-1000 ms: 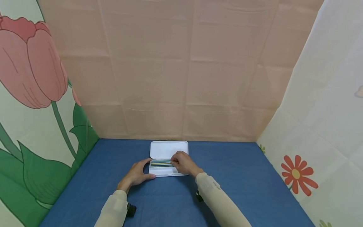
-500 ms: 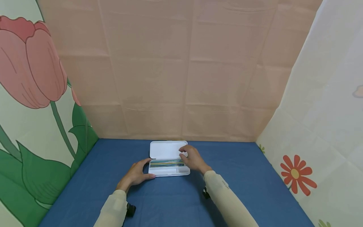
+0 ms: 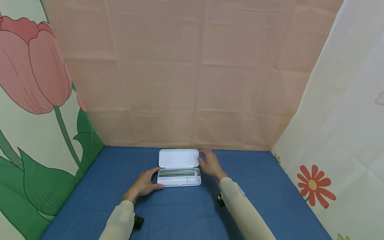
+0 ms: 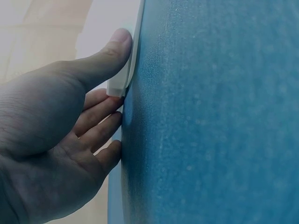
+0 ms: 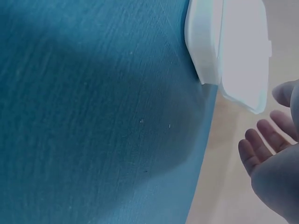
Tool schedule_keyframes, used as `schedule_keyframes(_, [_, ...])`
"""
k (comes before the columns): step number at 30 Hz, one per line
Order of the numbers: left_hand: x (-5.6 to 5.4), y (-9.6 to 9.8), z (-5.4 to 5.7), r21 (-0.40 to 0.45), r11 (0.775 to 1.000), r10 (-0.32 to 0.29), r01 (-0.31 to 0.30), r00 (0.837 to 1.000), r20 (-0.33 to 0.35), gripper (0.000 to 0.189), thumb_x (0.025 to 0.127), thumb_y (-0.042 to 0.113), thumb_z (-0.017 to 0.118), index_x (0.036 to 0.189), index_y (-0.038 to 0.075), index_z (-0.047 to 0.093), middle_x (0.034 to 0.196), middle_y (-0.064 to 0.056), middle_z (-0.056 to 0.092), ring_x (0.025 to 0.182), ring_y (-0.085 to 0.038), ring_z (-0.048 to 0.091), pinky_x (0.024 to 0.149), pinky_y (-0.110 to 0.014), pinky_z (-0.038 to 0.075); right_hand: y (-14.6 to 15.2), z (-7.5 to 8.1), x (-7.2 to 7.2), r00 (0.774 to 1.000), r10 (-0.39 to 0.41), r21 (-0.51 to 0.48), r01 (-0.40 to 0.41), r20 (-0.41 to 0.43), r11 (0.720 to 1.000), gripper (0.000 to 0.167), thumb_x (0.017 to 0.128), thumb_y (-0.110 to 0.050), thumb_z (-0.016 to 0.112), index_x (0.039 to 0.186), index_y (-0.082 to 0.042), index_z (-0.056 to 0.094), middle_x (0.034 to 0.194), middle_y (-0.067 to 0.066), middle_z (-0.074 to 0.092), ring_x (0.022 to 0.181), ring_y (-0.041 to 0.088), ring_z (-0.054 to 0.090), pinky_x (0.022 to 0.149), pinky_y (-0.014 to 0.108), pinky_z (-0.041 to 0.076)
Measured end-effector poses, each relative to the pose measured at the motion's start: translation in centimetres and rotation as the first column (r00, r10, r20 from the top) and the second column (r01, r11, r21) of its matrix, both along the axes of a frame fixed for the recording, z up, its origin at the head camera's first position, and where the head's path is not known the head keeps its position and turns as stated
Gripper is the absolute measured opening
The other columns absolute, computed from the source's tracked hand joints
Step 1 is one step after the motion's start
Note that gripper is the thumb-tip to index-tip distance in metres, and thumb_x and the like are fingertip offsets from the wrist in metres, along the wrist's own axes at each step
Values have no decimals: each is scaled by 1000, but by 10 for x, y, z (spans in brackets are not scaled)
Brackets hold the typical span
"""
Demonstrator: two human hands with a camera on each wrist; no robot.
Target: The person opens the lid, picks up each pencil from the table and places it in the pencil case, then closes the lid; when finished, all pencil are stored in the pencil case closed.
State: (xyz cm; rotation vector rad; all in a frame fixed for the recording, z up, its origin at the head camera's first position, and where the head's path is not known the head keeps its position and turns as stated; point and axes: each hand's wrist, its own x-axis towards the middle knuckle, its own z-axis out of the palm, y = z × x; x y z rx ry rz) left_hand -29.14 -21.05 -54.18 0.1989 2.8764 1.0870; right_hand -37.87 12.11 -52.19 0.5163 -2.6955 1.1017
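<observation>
A white pencil case (image 3: pixel 172 181) lies on the blue table with its lid (image 3: pixel 178 158) tipped back. Several pencils (image 3: pixel 177 172) lie side by side in its rear compartment. My left hand (image 3: pixel 144 183) holds the case's left end, thumb at the front edge and fingers toward the back; the left wrist view shows the thumb against the white case wall (image 4: pixel 122 77). My right hand (image 3: pixel 212 165) is beside the lid's right edge with nothing in it. In the right wrist view its fingers are loosely bent, apart from the lid (image 5: pixel 245 51).
The blue tablecloth (image 3: pixel 177 213) spreads around the case. A tan backdrop (image 3: pixel 192 83) rises behind the table's far edge. Printed flower panels stand on both sides, with a pink tulip (image 3: pixel 33 66) at left and a red flower (image 3: pixel 315 183) at right.
My right hand has moved from over the pencils, rightward and back, to beside the lid's right edge, uncovering the right half of the case. The left hand has stayed in place.
</observation>
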Motion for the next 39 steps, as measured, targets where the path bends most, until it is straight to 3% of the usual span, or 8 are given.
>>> schedule_keyframes(4, [0,0,0,4,1000,-2,2,1000,1,89,93,32,96,166,6,53,172,-28,52,161,-55,47,130,-76,40,1,-1,-2,997,-35,-13,36,68,999,47,114,-20,66,157,-1,59,158,22,62,146,43,63,119,63,56])
schedule_keyframes(9, [0,0,0,5,1000,-2,2,1000,-1,89,93,32,96,166,6,53,172,-27,52,161,-55,47,130,-77,40,3,0,-6,991,-25,-28,28,132,999,54,114,-24,65,163,-3,53,162,24,62,149,46,62,122,66,53])
schedule_keyframes(19, [1,1,1,11,1000,-4,4,1000,0,89,93,32,96,167,6,52,172,-28,52,161,-56,46,130,-77,39,3,1,-10,985,29,-29,-25,172,999,62,116,-27,64,171,-8,43,159,22,67,147,42,66,124,66,52])
schedule_keyframes(32, [0,2,0,9,1000,2,-2,1000,3,90,93,32,96,167,6,52,173,-27,52,162,-55,46,130,-77,39,3,6,-6,978,23,-83,-6,209,997,55,117,-35,63,168,-21,52,149,19,72,138,38,71,111,61,62])
schedule_keyframes(39, [-1,2,-1,21,999,25,-25,1000,18,108,91,34,98,174,4,36,170,-23,56,164,-56,41,132,-80,33,5,11,-4,981,22,-99,-3,190,995,47,119,-42,58,158,-16,61,143,14,75,125,32,75,101,52,65])
